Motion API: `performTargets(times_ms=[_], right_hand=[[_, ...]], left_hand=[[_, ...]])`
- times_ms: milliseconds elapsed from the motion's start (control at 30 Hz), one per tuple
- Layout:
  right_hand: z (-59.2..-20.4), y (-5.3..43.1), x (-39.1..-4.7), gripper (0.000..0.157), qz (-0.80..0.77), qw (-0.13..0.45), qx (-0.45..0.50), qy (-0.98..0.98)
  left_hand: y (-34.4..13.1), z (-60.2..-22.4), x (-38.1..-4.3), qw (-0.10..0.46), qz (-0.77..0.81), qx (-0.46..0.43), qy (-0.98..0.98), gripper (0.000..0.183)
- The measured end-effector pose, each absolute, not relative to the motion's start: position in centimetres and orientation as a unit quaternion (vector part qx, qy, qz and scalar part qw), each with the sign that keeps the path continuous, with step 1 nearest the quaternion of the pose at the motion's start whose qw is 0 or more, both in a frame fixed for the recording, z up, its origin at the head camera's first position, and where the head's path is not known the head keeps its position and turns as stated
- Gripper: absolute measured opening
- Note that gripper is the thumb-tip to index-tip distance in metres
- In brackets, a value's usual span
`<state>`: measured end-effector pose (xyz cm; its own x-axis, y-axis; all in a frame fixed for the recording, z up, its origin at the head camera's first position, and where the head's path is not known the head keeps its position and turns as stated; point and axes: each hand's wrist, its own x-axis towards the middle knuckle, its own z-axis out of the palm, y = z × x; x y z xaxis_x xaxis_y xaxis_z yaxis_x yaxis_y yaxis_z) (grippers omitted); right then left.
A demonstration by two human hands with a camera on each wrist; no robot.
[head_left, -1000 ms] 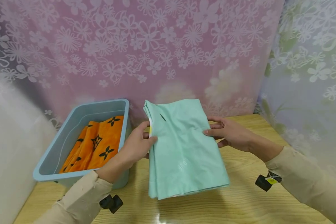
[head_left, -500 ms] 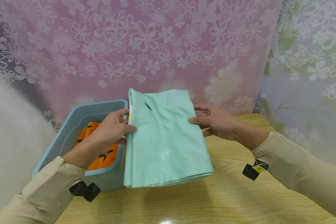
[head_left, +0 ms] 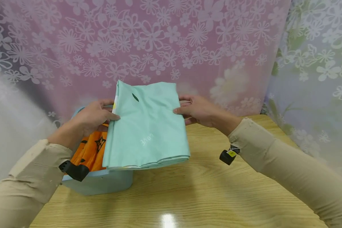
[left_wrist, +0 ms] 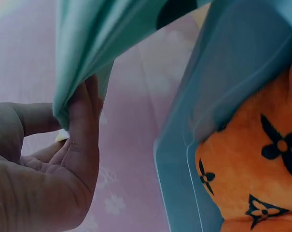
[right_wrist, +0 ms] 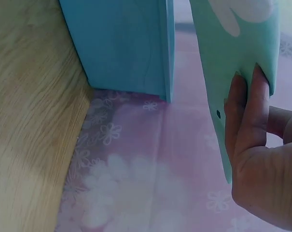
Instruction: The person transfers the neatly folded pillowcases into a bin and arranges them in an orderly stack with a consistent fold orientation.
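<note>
A folded mint-green cloth (head_left: 148, 126) with white lettering and a dark leaf mark is held up between both hands. My left hand (head_left: 92, 117) pinches its left edge, thumb on the front face and fingers behind. On the opposite edge, my right hand (head_left: 198, 109) grips with its thumb in front; the right wrist view shows fingers (right_wrist: 254, 116) flat along the back. The cloth hangs over the right part of a blue plastic bin (head_left: 102, 183) and hides some of it. Inside the bin lies an orange cloth (left_wrist: 247, 164) with black flower shapes.
The bin stands on the left of a wood-grain table (head_left: 231, 190). A pink floral curtain (head_left: 159, 47) hangs behind the table, and a pale floral curtain (head_left: 316, 79) closes off the right side. White sheeting (head_left: 11, 126) is at the left.
Both hands have carried the green cloth left and upward, from beside the bin to partly over it. The cloth stays folded, and the bin has not moved.
</note>
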<state>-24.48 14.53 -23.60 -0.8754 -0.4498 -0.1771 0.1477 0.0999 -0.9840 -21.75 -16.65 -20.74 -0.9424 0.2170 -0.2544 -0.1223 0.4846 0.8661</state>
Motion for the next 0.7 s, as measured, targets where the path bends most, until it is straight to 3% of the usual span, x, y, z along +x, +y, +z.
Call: performTargets(times_ms=[700], right_hand=[[-24.6,4.5,-27.0,0.052,-0.699,0.253,-0.084,0.664]], left_hand=[[-26.3,-21.3,-24.8,0.21,0.436,0.033,0.874,0.079]])
